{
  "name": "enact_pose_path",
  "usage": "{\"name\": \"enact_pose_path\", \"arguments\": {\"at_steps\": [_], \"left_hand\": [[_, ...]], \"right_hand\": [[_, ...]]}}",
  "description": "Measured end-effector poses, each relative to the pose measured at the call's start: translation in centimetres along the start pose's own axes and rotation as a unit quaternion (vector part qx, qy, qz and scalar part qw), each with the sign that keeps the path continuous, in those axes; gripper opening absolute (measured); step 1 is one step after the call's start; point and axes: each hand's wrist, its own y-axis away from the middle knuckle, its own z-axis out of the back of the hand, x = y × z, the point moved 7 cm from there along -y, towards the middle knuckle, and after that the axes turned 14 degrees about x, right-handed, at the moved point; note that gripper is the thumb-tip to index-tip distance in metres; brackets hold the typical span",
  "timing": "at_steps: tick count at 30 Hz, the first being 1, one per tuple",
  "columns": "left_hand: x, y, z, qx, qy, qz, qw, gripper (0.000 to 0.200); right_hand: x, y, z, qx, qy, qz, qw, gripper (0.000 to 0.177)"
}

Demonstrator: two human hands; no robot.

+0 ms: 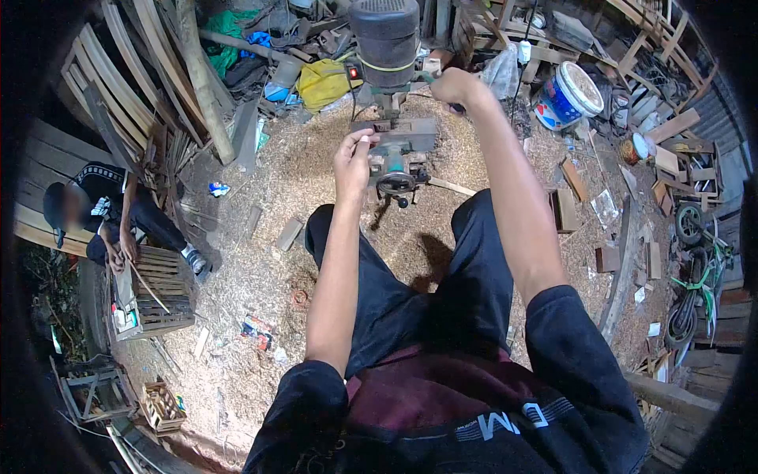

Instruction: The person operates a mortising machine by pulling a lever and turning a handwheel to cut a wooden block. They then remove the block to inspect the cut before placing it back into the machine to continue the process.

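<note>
A bench machine with a dark motor housing [384,39] stands in front of me, a lit red switch at its left side. Across its bed lies a wooden board [418,130]. My left hand [353,164] grips the near left end of the board with thumb and fingers. To the upper right, my right hand [459,87] is closed around a lever at the machine's side; the fingers hide most of it. Below the board is a green vise with a round handwheel [396,184]. The tool's tip at the wood is too small to make out.
Wood shavings cover the ground [253,237]. A yellow sack [324,85] lies left of the machine, and a white-and-blue bucket [564,99] stands at right. Another person [103,205] sits at left beside a slatted crate [162,288]. Wood offcuts [564,210] lie around.
</note>
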Motion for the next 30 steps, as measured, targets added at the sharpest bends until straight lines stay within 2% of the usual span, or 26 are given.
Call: {"name": "enact_pose_path", "arguments": {"at_steps": [1, 4, 8, 11, 14, 15, 16, 18, 20, 21, 22, 23, 24, 26, 27, 28, 30], "left_hand": [[0.9, 0.0, 0.3, -0.001, -0.004, 0.006, 1.000, 0.021], [3.2, 0.1, 0.9, -0.002, -0.016, 0.024, 1.000, 0.020], [4.1, 0.3, 0.5, -0.008, -0.011, 0.025, 1.000, 0.021], [3.2, 0.2, 0.1, -0.003, -0.005, 0.028, 1.000, 0.021], [3.6, 0.5, 0.9, 0.000, -0.023, 0.029, 0.999, 0.021], [3.7, 1.0, 1.1, -0.002, -0.024, 0.039, 0.999, 0.021], [3.5, 0.6, 1.3, -0.002, -0.026, 0.043, 0.999, 0.021], [4.8, 0.3, 2.3, 0.008, -0.046, 0.046, 0.998, 0.020], [5.9, 0.5, 3.5, 0.012, -0.087, 0.039, 0.995, 0.019], [6.1, 0.7, 3.9, 0.014, -0.118, 0.030, 0.992, 0.019], [6.8, 0.6, 4.3, 0.018, -0.148, 0.021, 0.989, 0.018], [7.8, 0.4, 4.9, 0.019, -0.195, 0.002, 0.981, 0.020], [9.1, 0.1, 5.2, 0.026, -0.240, 0.028, 0.970, 0.022], [11.3, -0.1, 5.6, 0.039, -0.326, 0.080, 0.941, 0.027], [12.4, -0.2, 5.5, 0.061, -0.319, 0.095, 0.941, 0.033], [15.2, -0.6, 6.2, 0.068, -0.334, 0.117, 0.933, 0.035], [21.7, -1.8, 7.8, 0.083, -0.364, 0.159, 0.914, 0.039]], "right_hand": [[-0.3, 0.0, -0.1, -0.030, 0.020, -0.006, 0.999, 0.040], [-0.6, 0.9, -1.0, -0.018, -0.056, 0.034, 0.998, 0.038], [-1.8, 0.0, -1.7, -0.031, -0.098, 0.022, 0.994, 0.039], [-0.6, 0.3, -0.6, -0.019, -0.009, 0.018, 1.000, 0.038], [-0.6, -0.6, -0.9, 0.069, -0.182, 0.064, 0.979, 0.031], [-0.4, -0.3, -0.2, 0.004, -0.227, 0.055, 0.972, 0.032], [-0.8, 0.1, -0.4, 0.041, -0.358, 0.045, 0.932, 0.036], [-0.6, 2.0, 2.1, -0.043, -0.487, 0.108, 0.866, 0.042], [-0.1, 1.7, 4.2, -0.014, -0.512, 0.201, 0.835, 0.055], [-0.1, 2.2, 5.1, -0.037, -0.508, 0.230, 0.829, 0.063], [0.3, 3.3, 6.1, -0.147, -0.473, 0.275, 0.824, 0.067], [0.0, 2.7, 6.7, -0.175, -0.485, 0.309, 0.799, 0.066], [-0.7, 2.0, 7.0, -0.202, -0.497, 0.342, 0.772, 0.064], [-1.6, -0.1, 4.5, -0.143, -0.483, 0.330, 0.799, 0.066], [-2.0, -1.3, 2.5, -0.112, -0.474, 0.325, 0.811, 0.067], [-3.4, -3.3, -1.0, -0.132, -0.411, 0.231, 0.872, 0.064], [-4.6, -5.4, -10.5, -0.008, -0.394, 0.191, 0.899, 0.054]]}}
